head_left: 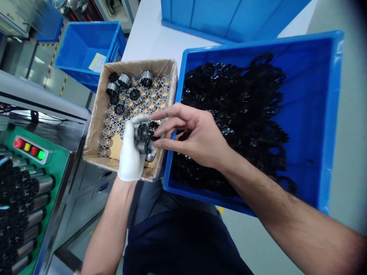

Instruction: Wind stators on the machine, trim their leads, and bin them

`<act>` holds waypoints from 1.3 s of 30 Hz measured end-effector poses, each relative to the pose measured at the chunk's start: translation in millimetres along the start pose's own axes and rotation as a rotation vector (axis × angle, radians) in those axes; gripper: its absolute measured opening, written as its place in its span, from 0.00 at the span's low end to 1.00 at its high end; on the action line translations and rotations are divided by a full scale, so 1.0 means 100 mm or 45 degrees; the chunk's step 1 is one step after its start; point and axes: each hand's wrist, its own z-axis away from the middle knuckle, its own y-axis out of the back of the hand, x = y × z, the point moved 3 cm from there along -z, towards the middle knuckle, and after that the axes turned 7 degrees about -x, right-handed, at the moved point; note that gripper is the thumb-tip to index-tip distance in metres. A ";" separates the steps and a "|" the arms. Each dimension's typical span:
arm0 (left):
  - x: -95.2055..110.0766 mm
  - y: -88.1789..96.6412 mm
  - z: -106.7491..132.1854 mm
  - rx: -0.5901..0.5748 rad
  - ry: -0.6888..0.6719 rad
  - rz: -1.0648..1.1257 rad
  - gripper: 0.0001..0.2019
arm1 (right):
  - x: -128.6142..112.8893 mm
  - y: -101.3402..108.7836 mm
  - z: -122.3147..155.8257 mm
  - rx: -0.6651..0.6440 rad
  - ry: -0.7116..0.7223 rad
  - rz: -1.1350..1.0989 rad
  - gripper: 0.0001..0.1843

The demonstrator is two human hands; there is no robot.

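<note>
My left hand (131,152), in a white glove, is closed round a small grey metal cylinder (143,139) with a black ring-shaped plastic part (143,130) on its end. It hovers over the near edge of a cardboard box (94,130). My bare right hand (195,135) reaches in from the right. Its thumb and fingertips touch the black part on the cylinder, and the other fingers are stretched out. The box holds several rows of metal cylinders (137,95), some capped with black parts.
A blue bin (329,114) at right holds a heap of black ring-shaped plastic parts (241,110). Two more blue bins (83,49) stand behind. At left is a green machine panel (51,168) with coloured buttons (30,148) and rows of cylinders (23,214).
</note>
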 end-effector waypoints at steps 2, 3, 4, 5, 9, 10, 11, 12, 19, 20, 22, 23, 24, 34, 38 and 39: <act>-0.04 0.02 0.02 0.066 -0.073 -0.043 0.28 | 0.01 -0.02 0.01 0.019 -0.030 0.025 0.27; -0.05 0.02 0.03 0.093 -0.097 -0.041 0.28 | 0.02 -0.03 0.01 0.022 -0.035 0.028 0.26; -0.06 0.02 0.04 0.100 -0.103 -0.038 0.28 | 0.04 -0.04 0.01 0.024 -0.034 0.024 0.25; -0.06 0.02 0.05 0.091 -0.097 -0.025 0.27 | 0.05 -0.05 0.01 0.025 -0.029 0.016 0.24; -0.09 0.02 0.06 -0.027 -0.070 0.017 0.26 | 0.10 -0.07 0.00 0.021 0.000 -0.006 0.23; -0.10 0.02 0.06 -0.073 -0.083 0.016 0.25 | 0.11 -0.07 0.00 0.025 -0.006 0.002 0.23; -0.11 0.02 0.06 -0.115 -0.099 0.018 0.24 | 0.11 -0.07 0.00 0.029 -0.010 0.011 0.23; -0.12 0.02 0.06 -0.152 -0.113 0.023 0.24 | 0.11 -0.06 0.00 0.034 -0.009 0.019 0.23; -0.12 0.05 0.07 -0.121 -0.149 -0.234 0.29 | 0.16 -0.05 -0.01 0.007 0.020 -0.052 0.20; -0.12 0.05 0.08 -0.116 -0.145 -0.269 0.30 | 0.19 -0.05 -0.01 0.005 -0.011 -0.111 0.22; -0.11 0.05 0.09 -0.112 -0.121 -0.277 0.33 | 0.26 -0.07 -0.02 -0.011 -0.111 -0.259 0.27; -0.10 0.05 0.10 -0.116 -0.121 -0.262 0.34 | 0.28 -0.08 -0.03 -0.026 -0.164 -0.327 0.30; -0.09 0.04 0.10 -0.130 -0.138 -0.245 0.34 | 0.29 -0.08 -0.03 -0.031 -0.206 -0.377 0.33; 0.18 -0.23 0.08 -0.237 -0.281 -0.551 0.17 | -0.04 -0.05 0.03 0.291 0.060 -0.286 0.30; 0.22 -0.31 0.12 -0.363 -0.352 -0.706 0.10 | -0.05 -0.20 0.13 0.203 0.215 -0.276 0.22; 0.21 -0.29 0.13 -0.337 -0.380 -0.720 0.10 | -0.04 -0.22 0.14 0.180 0.216 -0.247 0.20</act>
